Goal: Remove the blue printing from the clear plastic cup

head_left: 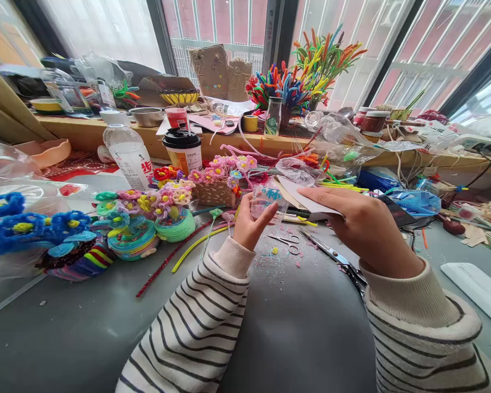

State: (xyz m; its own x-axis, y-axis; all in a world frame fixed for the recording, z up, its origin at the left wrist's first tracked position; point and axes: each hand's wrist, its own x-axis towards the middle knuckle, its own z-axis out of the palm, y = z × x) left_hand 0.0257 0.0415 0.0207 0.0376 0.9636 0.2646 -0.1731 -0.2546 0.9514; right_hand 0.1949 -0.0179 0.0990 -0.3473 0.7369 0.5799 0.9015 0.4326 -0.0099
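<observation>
My left hand (249, 221) is wrapped round a small clear plastic cup (268, 201) with blue lettering. In my right hand (358, 224) is a pale sheet of card (313, 203), its far end touching or overlapping the cup. Small silver scissors (288, 242) lie on the grey table (303, 322) below the cup, amid coloured crumbs. Larger scissors (331, 252) lie partly beneath my right wrist. Left of my left hand are a yellow pipe cleaner (196, 248) and a dark red one (167, 262).
Pots of fuzzy flowers (174, 224) line the left side, with a plastic bottle (127, 153) and a black-lidded cup (184, 150) behind. A sill (225, 143) holds a glass bottle (273, 117) and pipe-cleaner bundles (282, 87). A white object (474, 292) lies at right.
</observation>
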